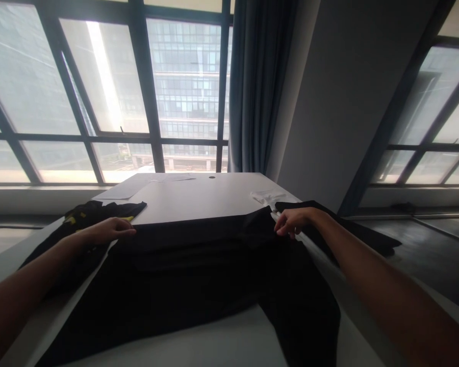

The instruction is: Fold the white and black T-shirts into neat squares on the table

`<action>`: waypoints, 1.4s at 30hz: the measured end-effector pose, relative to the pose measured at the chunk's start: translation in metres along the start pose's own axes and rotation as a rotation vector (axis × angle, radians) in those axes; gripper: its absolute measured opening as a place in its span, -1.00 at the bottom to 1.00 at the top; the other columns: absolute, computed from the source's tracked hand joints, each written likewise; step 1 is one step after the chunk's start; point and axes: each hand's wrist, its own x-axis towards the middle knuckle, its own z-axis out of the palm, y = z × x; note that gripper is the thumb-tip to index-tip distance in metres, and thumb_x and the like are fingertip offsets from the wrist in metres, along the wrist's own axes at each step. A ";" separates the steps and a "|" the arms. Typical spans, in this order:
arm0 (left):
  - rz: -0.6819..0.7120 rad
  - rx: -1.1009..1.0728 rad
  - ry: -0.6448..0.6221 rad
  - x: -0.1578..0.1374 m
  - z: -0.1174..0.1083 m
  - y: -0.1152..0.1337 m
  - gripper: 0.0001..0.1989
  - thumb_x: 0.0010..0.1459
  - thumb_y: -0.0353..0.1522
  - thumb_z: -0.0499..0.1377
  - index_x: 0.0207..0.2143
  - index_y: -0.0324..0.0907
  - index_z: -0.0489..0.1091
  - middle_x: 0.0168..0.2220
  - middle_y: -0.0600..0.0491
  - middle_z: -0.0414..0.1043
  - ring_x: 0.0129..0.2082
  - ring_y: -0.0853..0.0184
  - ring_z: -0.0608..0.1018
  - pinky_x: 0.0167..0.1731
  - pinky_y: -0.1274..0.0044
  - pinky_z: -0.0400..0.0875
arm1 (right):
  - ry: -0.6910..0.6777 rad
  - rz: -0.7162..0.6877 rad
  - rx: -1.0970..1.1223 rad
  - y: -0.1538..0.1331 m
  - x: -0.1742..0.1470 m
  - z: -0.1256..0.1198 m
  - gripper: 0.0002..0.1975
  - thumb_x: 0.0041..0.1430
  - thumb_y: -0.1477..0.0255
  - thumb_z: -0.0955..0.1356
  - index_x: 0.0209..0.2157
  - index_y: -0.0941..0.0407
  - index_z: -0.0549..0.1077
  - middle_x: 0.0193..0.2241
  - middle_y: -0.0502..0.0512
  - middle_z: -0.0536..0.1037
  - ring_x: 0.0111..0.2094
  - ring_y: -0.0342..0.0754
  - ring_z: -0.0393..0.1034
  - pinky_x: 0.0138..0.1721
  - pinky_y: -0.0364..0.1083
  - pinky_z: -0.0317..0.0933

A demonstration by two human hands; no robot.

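A black garment (pixel 199 275) lies spread over the white table, its upper edge running straight between my hands. Two long parts like trouser legs or sleeves reach down towards me, one to each side; which they are, I cannot tell. My left hand (pixel 115 229) is closed with its fingertips pinching the garment's upper left corner. At the opposite corner my right hand (pixel 291 222) pinches the black cloth between thumb and fingers. Beside my left wrist is a dark bundle of cloth (pixel 82 211) with yellow marks, partly hidden by my forearm.
The white table (pixel 199 196) extends towards the windows. White paper sheets (pixel 124 188) lie at its far left, and a crumpled clear plastic piece (pixel 268 197) at the right. Another black cloth (pixel 361 232) hangs past the right edge. A grey curtain (pixel 258 92) stands behind.
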 end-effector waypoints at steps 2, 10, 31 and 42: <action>0.036 0.018 -0.027 0.007 0.008 0.004 -0.33 0.06 0.20 -0.05 -0.35 -0.12 0.58 -0.29 -0.04 0.57 -0.25 0.12 0.57 -0.16 0.40 0.43 | -0.007 -0.004 -0.002 -0.005 0.005 0.006 -0.46 -0.10 0.08 0.50 -0.13 0.14 0.59 -0.19 0.22 0.63 -0.27 0.08 0.56 -0.28 -0.05 0.38; -0.114 0.163 -0.129 0.020 0.053 0.015 -0.04 -0.03 0.22 0.06 0.30 -0.15 0.24 0.31 -0.23 0.19 0.25 -0.18 0.29 0.14 0.15 0.24 | 0.271 -0.156 -0.280 -0.016 0.071 0.051 -0.09 -0.01 -0.06 0.43 0.30 0.08 0.25 0.30 0.30 0.22 0.26 0.28 0.18 0.22 0.11 0.13; 0.139 0.111 0.162 0.001 0.057 0.030 -0.60 0.16 -0.15 -0.01 -0.18 -0.13 0.52 -0.08 -0.05 0.52 -0.12 0.14 0.55 -0.06 0.41 0.40 | 0.674 -0.259 -0.322 0.011 0.049 0.069 -0.64 0.09 0.60 0.29 -0.10 0.15 0.59 -0.05 0.15 0.56 -0.01 0.00 0.42 0.10 -0.12 0.19; 0.179 -0.163 -0.019 -0.075 0.040 0.000 -0.44 -0.15 -0.37 0.06 -0.04 -0.13 0.53 0.20 -0.02 0.39 0.22 0.08 0.39 0.25 0.31 0.19 | 0.274 -0.297 0.039 0.046 -0.012 0.078 -0.36 -0.27 0.66 0.38 -0.05 0.03 0.60 0.27 0.13 0.29 0.28 0.22 0.12 0.25 0.03 0.05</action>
